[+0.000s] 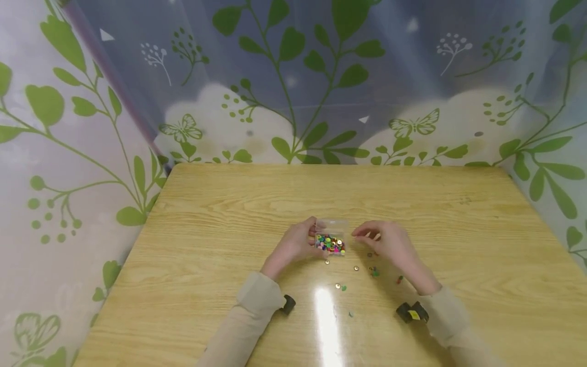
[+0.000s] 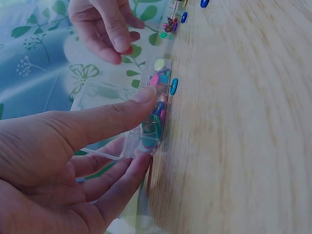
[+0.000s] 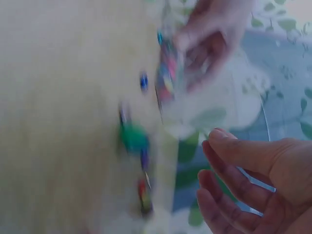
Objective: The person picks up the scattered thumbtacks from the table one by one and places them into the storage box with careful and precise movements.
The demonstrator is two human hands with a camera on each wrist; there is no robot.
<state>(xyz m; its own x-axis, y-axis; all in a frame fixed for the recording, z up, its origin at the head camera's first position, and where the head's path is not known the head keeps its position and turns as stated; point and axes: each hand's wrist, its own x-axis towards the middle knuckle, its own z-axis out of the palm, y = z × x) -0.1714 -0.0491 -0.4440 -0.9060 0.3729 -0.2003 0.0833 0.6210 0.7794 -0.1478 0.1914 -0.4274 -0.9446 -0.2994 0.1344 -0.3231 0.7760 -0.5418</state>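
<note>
My left hand (image 1: 295,243) grips a small clear plastic box (image 1: 333,225) by its left side, thumb in front and fingers behind. The box's hinged lid stands up, and many coloured thumbtacks (image 1: 328,243) fill the lower part. In the left wrist view, the thumb (image 2: 144,94) presses near the rim, close to a blue thumbtack (image 2: 174,87) on the table. Just right of the box, my right hand (image 1: 391,244) hovers with fingers loosely bent. Thumb and forefinger nearly meet in the right wrist view, and no object shows between them; that view is partly blurred.
Several loose thumbtacks lie on the wooden table (image 1: 220,214) in front of the box and under the right hand, among them a gold-coloured one (image 1: 356,268), a green one (image 1: 375,273) and a red one (image 1: 400,279). A leaf-patterned curtain (image 1: 321,102) borders the table's far edge.
</note>
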